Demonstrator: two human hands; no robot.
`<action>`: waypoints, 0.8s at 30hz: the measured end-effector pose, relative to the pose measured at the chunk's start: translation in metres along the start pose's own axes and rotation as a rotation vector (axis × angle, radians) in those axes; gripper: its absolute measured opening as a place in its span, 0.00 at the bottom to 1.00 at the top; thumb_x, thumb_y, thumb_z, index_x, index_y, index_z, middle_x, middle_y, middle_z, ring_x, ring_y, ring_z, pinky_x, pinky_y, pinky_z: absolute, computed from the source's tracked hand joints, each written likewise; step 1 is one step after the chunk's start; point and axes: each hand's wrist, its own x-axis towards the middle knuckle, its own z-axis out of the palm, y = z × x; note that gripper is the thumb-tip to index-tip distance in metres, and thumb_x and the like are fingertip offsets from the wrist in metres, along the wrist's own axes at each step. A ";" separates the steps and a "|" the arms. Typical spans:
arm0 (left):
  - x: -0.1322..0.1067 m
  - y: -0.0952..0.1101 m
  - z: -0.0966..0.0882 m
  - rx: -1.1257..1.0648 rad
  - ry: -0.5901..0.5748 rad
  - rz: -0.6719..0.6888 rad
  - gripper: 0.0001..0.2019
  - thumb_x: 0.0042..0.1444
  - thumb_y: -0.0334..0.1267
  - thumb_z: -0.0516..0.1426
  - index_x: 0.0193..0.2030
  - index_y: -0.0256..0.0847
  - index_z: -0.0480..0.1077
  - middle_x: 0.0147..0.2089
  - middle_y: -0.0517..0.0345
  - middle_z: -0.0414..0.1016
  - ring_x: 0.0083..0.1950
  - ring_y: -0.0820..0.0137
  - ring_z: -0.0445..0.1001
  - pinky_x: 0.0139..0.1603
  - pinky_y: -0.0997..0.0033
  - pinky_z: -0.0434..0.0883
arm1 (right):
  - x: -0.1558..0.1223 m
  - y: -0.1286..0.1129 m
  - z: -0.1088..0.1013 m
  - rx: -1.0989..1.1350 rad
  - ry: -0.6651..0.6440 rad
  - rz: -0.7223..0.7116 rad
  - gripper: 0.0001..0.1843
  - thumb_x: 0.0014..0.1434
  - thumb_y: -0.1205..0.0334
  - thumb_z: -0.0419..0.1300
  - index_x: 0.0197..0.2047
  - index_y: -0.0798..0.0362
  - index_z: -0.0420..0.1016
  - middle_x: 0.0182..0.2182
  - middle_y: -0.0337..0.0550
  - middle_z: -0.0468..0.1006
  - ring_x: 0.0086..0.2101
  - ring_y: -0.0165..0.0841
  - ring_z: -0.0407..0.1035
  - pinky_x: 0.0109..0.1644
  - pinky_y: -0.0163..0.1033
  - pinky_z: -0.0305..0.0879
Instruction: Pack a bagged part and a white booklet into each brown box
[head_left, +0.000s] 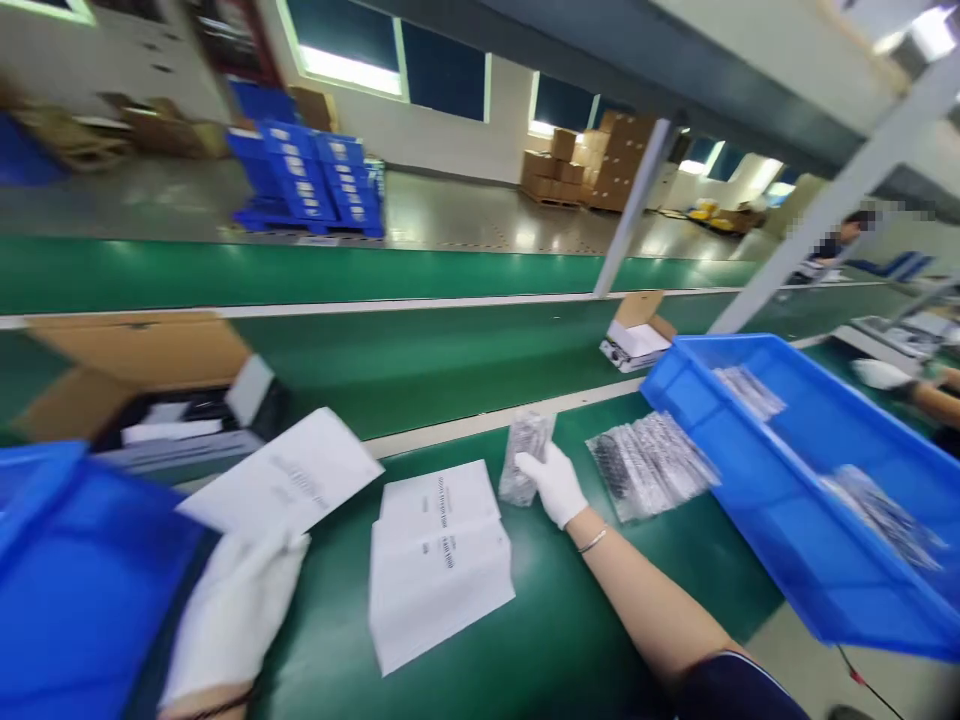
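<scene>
White gloves cover both of my hands. My left hand (238, 600) is closed on the lower edge of a white printed booklet (289, 478), which is tilted above the bench at the left. In my right hand (553, 484) is a small clear plastic bag (525, 455), gripped by its side near the bench's back edge; its contents are too blurred to name. Between my hands lie stacked white booklets (442, 570) with printing on their covers. Several more clear bags with dark contents (652, 465) lie to the right of my right hand.
An open cardboard box (142, 350) holding dark items and papers stands behind my left hand. Blue bins stand at left (67, 590) and right (795, 500), the right one holding bags. A smaller open box (637, 335) sits on the green conveyor (420, 370). A co-worker's gloved hand (883, 374) shows far right.
</scene>
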 end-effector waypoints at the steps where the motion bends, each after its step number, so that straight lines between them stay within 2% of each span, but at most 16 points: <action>1: -0.004 -0.005 -0.005 0.004 0.024 0.000 0.12 0.45 0.49 0.59 0.23 0.44 0.69 0.28 0.53 0.65 0.32 0.62 0.66 0.34 0.62 0.67 | 0.001 0.000 0.000 -0.015 0.028 0.009 0.25 0.47 0.47 0.68 0.44 0.54 0.75 0.44 0.47 0.80 0.46 0.48 0.72 0.55 0.51 0.66; 3: -0.007 -0.009 -0.006 -0.112 0.057 -0.079 0.10 0.43 0.45 0.61 0.21 0.42 0.70 0.31 0.52 0.66 0.36 0.62 0.67 0.40 0.61 0.67 | 0.001 0.000 0.000 -0.022 0.042 0.029 0.26 0.46 0.46 0.68 0.44 0.54 0.74 0.44 0.48 0.79 0.46 0.48 0.72 0.53 0.50 0.67; 5: -0.008 -0.006 -0.001 -0.409 0.103 -0.261 0.07 0.40 0.40 0.64 0.23 0.41 0.71 0.35 0.52 0.69 0.41 0.63 0.68 0.41 0.65 0.68 | -0.002 -0.002 -0.001 -0.022 0.004 0.029 0.28 0.48 0.45 0.66 0.46 0.55 0.73 0.46 0.50 0.79 0.47 0.49 0.71 0.53 0.50 0.67; 6: -0.008 -0.002 0.002 -0.634 0.113 -0.373 0.08 0.37 0.36 0.66 0.25 0.41 0.72 0.37 0.52 0.70 0.42 0.63 0.68 0.41 0.67 0.68 | -0.003 -0.005 0.000 -0.034 -0.027 0.015 0.29 0.49 0.44 0.65 0.48 0.55 0.73 0.48 0.51 0.78 0.48 0.49 0.71 0.54 0.51 0.67; 8: -0.008 0.004 0.007 -0.777 0.178 -0.450 0.10 0.42 0.39 0.64 0.34 0.42 0.74 0.41 0.53 0.73 0.40 0.67 0.70 0.35 0.71 0.69 | -0.001 -0.018 0.003 -0.134 -0.080 -0.032 0.28 0.52 0.44 0.62 0.50 0.54 0.72 0.49 0.51 0.77 0.49 0.49 0.70 0.54 0.51 0.67; 10: -0.006 0.007 0.008 -1.146 0.112 -0.568 0.16 0.44 0.35 0.63 0.42 0.40 0.75 0.47 0.50 0.75 0.40 0.70 0.70 0.32 0.75 0.66 | 0.010 -0.040 0.017 -0.338 -0.115 -0.104 0.26 0.55 0.44 0.59 0.51 0.53 0.73 0.49 0.51 0.77 0.50 0.50 0.70 0.54 0.52 0.67; 11: -0.005 0.008 0.007 -1.232 0.117 -0.580 0.17 0.44 0.33 0.63 0.44 0.38 0.75 0.47 0.50 0.75 0.38 0.72 0.70 0.30 0.77 0.65 | 0.018 -0.054 0.029 -0.450 -0.142 -0.159 0.26 0.55 0.44 0.57 0.51 0.52 0.73 0.49 0.51 0.77 0.49 0.50 0.70 0.54 0.53 0.67; 14: -0.004 0.005 0.003 -1.386 0.123 -0.580 0.19 0.44 0.28 0.62 0.46 0.35 0.75 0.46 0.49 0.76 0.34 0.75 0.68 0.26 0.78 0.62 | 0.042 -0.100 0.090 -0.681 -0.305 -0.405 0.27 0.58 0.48 0.56 0.56 0.52 0.72 0.52 0.50 0.75 0.51 0.50 0.68 0.56 0.54 0.66; 17: -0.005 0.002 0.000 -1.473 0.158 -0.583 0.19 0.42 0.26 0.60 0.45 0.34 0.74 0.45 0.48 0.76 0.32 0.75 0.67 0.26 0.78 0.61 | 0.061 -0.138 0.173 -0.800 -0.469 -0.665 0.22 0.62 0.59 0.54 0.59 0.51 0.70 0.56 0.48 0.72 0.54 0.48 0.66 0.58 0.50 0.64; 19: -0.006 -0.001 -0.001 -1.521 0.171 -0.598 0.19 0.42 0.25 0.59 0.45 0.34 0.74 0.44 0.49 0.76 0.33 0.74 0.68 0.25 0.78 0.61 | 0.073 -0.153 0.230 -0.945 -0.575 -0.801 0.20 0.64 0.66 0.51 0.57 0.52 0.71 0.55 0.49 0.72 0.53 0.48 0.67 0.58 0.50 0.64; 22: -0.007 -0.005 -0.001 -1.567 0.175 -0.609 0.21 0.43 0.25 0.59 0.47 0.35 0.73 0.44 0.49 0.76 0.34 0.74 0.69 0.26 0.79 0.62 | 0.092 -0.157 0.302 -1.224 -0.648 -0.814 0.19 0.66 0.71 0.50 0.57 0.54 0.71 0.51 0.55 0.73 0.48 0.49 0.70 0.52 0.50 0.67; 24: -0.007 -0.008 0.000 -1.579 0.173 -0.611 0.21 0.43 0.25 0.59 0.47 0.35 0.73 0.45 0.49 0.76 0.35 0.74 0.69 0.27 0.80 0.63 | 0.103 -0.150 0.334 -1.358 -0.668 -0.741 0.18 0.64 0.73 0.52 0.55 0.57 0.72 0.50 0.57 0.73 0.48 0.49 0.70 0.50 0.49 0.68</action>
